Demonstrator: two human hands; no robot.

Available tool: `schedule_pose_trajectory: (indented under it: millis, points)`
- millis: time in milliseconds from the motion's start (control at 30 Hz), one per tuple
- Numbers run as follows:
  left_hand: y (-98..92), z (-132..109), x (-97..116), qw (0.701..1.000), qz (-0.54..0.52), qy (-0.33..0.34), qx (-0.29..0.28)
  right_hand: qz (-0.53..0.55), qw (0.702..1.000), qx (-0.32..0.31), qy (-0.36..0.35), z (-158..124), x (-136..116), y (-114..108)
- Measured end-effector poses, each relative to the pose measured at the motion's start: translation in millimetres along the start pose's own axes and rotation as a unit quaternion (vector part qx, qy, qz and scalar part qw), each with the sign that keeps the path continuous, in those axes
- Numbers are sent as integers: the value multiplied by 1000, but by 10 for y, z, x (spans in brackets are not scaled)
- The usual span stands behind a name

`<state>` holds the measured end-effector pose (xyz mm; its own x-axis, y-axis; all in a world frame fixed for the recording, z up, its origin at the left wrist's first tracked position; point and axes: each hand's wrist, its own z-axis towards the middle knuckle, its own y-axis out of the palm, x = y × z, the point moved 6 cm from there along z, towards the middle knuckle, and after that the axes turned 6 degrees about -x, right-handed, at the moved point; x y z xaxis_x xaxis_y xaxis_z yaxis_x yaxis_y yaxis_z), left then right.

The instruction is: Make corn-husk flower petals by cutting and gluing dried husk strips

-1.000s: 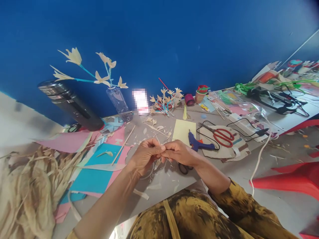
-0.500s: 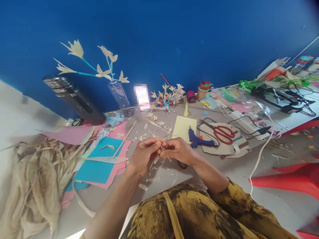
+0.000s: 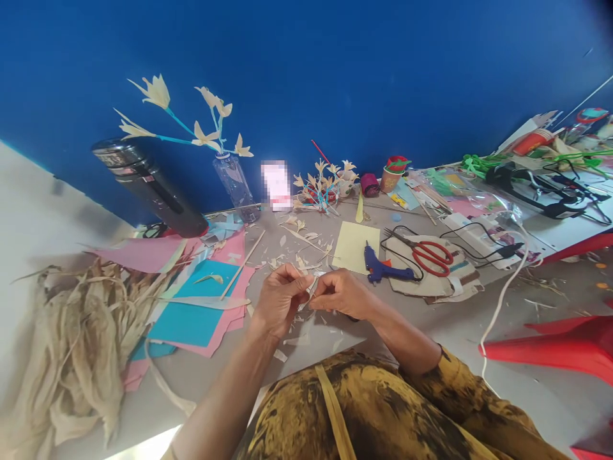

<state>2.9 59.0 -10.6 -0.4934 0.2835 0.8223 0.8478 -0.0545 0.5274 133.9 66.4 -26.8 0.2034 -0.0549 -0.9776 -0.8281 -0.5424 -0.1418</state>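
Close together over the table's middle, my left hand and my right hand pinch a small pale strip between their fingertips. Its far details are hidden by the fingers. Pale scraps lie on the table around and under both hands. To the right of my right hand are a blue glue gun, a yellow paper square and red-handled scissors on a cloth piece. Left of my left hand lie blue sheets over pink paper.
Dried husks cover the left side. A dark flask, a bottle with pale flowers, a small flower bunch and a paper cup stand at the back. A white cable and red stool are at right.
My hands have drawn slightly apart at the fingertips, and more of the pale strip shows between them. The view has shifted slightly, so the things on the left appear a little further right.
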Motion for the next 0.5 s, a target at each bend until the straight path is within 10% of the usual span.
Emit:
schedule_pose_trajectory:
  millis: [500]
  points:
    - [25,-89,78,987,90,-37,-128,22,997,-70,0,-119,-31,41]
